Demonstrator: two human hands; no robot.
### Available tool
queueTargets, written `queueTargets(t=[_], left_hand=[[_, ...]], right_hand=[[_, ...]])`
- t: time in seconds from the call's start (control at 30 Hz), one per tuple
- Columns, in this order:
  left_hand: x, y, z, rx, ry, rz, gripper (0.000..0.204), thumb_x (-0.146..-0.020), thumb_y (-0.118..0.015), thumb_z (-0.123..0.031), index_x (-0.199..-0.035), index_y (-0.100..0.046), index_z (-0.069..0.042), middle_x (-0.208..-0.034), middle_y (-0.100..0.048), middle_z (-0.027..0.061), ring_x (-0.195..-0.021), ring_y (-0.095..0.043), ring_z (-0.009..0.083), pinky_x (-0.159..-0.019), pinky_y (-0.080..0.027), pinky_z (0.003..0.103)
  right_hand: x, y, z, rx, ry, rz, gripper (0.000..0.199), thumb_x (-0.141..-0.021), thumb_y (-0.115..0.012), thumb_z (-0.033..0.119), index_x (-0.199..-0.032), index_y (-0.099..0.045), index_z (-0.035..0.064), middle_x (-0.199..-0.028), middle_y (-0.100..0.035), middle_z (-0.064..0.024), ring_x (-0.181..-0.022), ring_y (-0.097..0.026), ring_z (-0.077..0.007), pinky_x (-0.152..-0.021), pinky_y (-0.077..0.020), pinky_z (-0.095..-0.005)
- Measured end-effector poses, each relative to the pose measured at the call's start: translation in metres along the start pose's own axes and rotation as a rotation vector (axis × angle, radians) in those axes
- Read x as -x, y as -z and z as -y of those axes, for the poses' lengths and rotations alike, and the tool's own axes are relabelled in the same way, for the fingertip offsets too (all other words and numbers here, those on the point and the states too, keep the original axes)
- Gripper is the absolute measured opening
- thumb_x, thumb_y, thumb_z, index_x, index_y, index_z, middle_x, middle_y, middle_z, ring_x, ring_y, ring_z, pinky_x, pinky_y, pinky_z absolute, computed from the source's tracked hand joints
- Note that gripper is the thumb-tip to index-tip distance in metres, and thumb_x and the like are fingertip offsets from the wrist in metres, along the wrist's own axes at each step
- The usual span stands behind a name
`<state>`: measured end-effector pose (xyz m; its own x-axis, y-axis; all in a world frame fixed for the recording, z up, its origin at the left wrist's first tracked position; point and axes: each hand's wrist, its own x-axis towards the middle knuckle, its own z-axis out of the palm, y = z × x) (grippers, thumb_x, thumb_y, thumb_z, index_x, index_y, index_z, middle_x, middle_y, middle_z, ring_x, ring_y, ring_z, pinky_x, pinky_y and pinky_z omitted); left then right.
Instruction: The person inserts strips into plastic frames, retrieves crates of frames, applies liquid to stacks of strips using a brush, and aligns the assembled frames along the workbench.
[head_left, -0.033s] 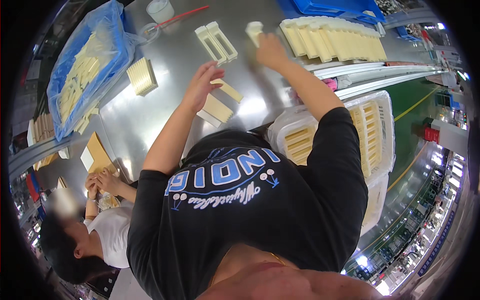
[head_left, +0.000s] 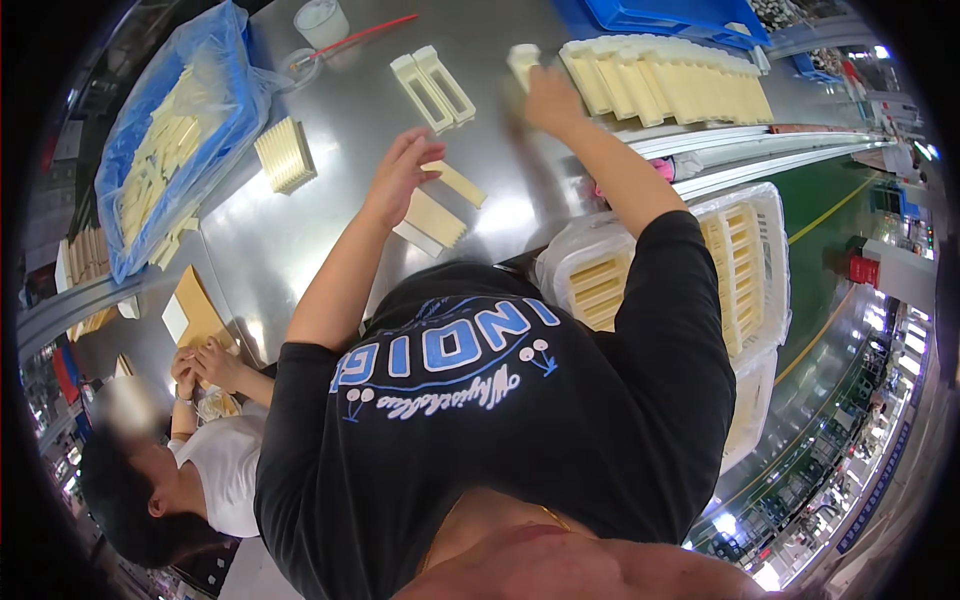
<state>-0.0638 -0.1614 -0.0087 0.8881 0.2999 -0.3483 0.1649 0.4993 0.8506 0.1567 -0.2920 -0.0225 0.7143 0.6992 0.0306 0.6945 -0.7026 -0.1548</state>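
My right hand (head_left: 552,102) is closed on the near end of a long cream plastic piece (head_left: 523,62), just left of an overlapping row of similar cream pieces (head_left: 665,80). My left hand (head_left: 404,175) is empty, with its fingers apart, beside a narrow cream strip (head_left: 460,184) on the metal table (head_left: 345,160). Under that hand lies a stack of cream strips (head_left: 435,220), partly hidden by my forearm. Beyond my left hand, two cream frames (head_left: 432,88) with long slots lie side by side.
At left stands a blue bag-lined bin (head_left: 115,190) of cream strips; a strip stack (head_left: 285,155) sits beside it. A white cup (head_left: 320,22) and red stick (head_left: 365,33) are at the back. White baskets (head_left: 780,270) stand at right. A co-worker's hands (head_left: 208,365) are at lower left.
My right hand has shifted a little to the right with the cream piece, nearer the row. My left hand has moved barely at all.
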Motion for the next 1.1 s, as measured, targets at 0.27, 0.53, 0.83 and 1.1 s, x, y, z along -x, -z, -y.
queueTargets(t=[0.27, 0.53, 0.83, 1.1], left_hand=[[-0.005, 0.027, 0.012, -0.193, 0.012, -0.227, 0.036, -0.084, -0.044, -0.025, -0.115, -0.039, -0.008, -0.104, -0.049, 0.0099, -0.099, -0.045, 0.0185, -0.081, -0.038, 0.033], [-0.051, 0.039, 0.029, -1.429, -0.386, -0.297, 0.046, -0.079, -0.048, -0.031, -0.122, -0.036, -0.019, -0.117, -0.038, 0.015, -0.109, -0.034, 0.0308, -0.088, -0.028, 0.043], [-0.049, 0.053, 0.032, -1.564, -0.388, -0.492, 0.028, -0.075, -0.051, -0.034, -0.09, -0.058, -0.011, -0.111, -0.042, 0.0162, -0.104, -0.037, 0.0307, -0.086, -0.028, 0.044], [-0.063, 0.039, 0.009, -1.282, -0.147, -0.813, 0.045, -0.07, -0.057, -0.037, -0.101, -0.049, -0.007, -0.103, -0.046, 0.0164, -0.101, -0.039, 0.0313, -0.085, -0.03, 0.042]], right_hand=[[-0.007, -0.009, -0.029, 0.539, 0.054, -0.273, 0.017, -0.068, -0.052, 0.013, -0.083, -0.051, 0.0049, -0.095, -0.047, -0.0167, -0.089, -0.046, -0.0297, -0.072, -0.0413, -0.0382], [0.053, -0.024, 0.073, -0.179, 0.249, 0.514, 0.03, -0.068, -0.052, 0.02, -0.089, -0.046, 0.0002, -0.087, -0.054, -0.019, -0.085, -0.053, -0.0329, -0.072, -0.0427, -0.04], [0.08, -0.037, 0.09, -0.216, 0.313, 0.475, 0.032, -0.066, -0.054, 0.017, -0.091, -0.042, -0.0002, -0.084, -0.055, -0.0201, -0.079, -0.055, -0.0334, -0.07, -0.0434, -0.0393], [0.049, -0.031, 0.075, -0.238, 0.286, 0.615, 0.017, -0.065, -0.054, 0.016, -0.076, -0.055, 0.0035, -0.073, -0.058, -0.0149, -0.07, -0.056, -0.03, -0.064, -0.0438, -0.0381]])
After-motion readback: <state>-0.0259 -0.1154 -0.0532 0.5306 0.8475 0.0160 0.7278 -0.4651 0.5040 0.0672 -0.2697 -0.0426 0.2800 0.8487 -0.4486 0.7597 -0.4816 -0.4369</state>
